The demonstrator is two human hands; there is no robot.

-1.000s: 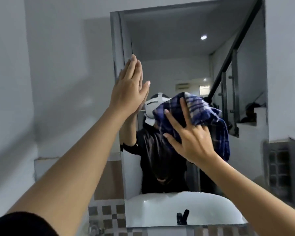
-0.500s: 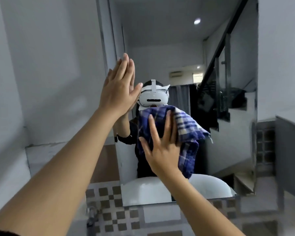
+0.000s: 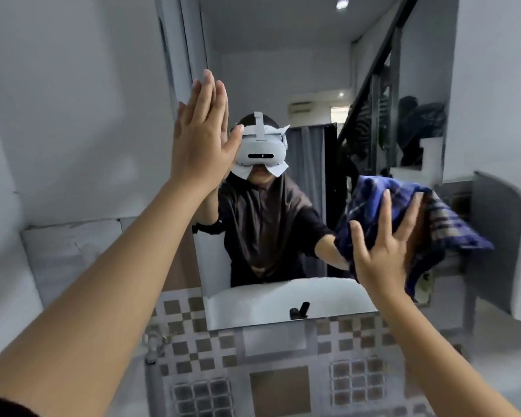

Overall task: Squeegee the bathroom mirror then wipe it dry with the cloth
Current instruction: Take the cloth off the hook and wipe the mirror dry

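The bathroom mirror [image 3: 307,70] hangs on the wall straight ahead, its lower edge just above the tiled band. My right hand [image 3: 382,251] presses a blue checked cloth [image 3: 445,224] flat against the mirror's lower right part, fingers spread over it. My left hand [image 3: 202,139] rests flat on the glass near the mirror's left edge, fingers together and pointing up, holding nothing. No squeegee is in view.
A band of brown and white checked tiles [image 3: 253,350] runs under the mirror. A small metal tap [image 3: 152,347] sticks out at the lower left. White walls flank the mirror. A grey ledge [image 3: 500,236] juts out on the right.
My right hand has swept the cloth down and to the right across the glass, from the middle to the lower right. My left hand has stayed flat on the mirror's left side.
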